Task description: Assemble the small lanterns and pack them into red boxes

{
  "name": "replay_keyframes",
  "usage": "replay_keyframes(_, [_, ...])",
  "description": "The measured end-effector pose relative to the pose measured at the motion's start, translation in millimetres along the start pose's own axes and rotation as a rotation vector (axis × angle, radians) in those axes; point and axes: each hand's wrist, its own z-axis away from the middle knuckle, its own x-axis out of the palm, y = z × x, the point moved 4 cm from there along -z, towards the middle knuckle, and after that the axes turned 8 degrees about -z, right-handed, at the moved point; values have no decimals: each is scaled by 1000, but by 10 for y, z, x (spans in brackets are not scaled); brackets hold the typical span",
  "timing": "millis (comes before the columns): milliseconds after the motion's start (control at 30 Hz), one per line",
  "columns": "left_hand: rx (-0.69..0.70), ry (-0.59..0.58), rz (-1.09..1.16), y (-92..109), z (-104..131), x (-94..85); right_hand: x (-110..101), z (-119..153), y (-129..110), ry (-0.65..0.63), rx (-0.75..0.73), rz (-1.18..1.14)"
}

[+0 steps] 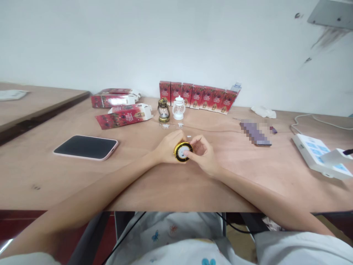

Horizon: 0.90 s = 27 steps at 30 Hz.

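My left hand (171, 147) is wrapped round a small gold-and-black lantern (176, 155), tipped so that its round underside with a white disc faces me. The lantern's body is hidden in my fingers. My right hand (205, 154) has its thumb on the white disc, with the other fingers curled by the rim. Just beyond my hands, a bronze lantern (164, 111) and a white lantern (179, 108) stand upright side by side. Small white scraps (180, 125) lie in front of them.
A row of several red boxes (197, 97) stands along the wall, a bottle (236, 87) behind its right end. Opened red boxes (124, 116) lie at the left, nearer me a phone (86, 147). At the right are a blurred-out purple item (255, 133), tissue (263, 112) and a power strip (320, 154).
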Motion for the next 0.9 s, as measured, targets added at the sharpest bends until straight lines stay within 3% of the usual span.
replay_keyframes(167, [-59,-47,-35,-11,-16,15,-11,-19,63,-16,28,-32])
replay_keyframes(367, [-28,-56,-119,14,-25,46,-27,-39,130,-75,57,-20])
replay_keyframes(600, [1,9,-77,-24,-2,19,-21,-20,83,-164,-48,45])
replay_keyframes(900, [45,95,-226,-90,49,79,-24,-22,125,-148,-55,14])
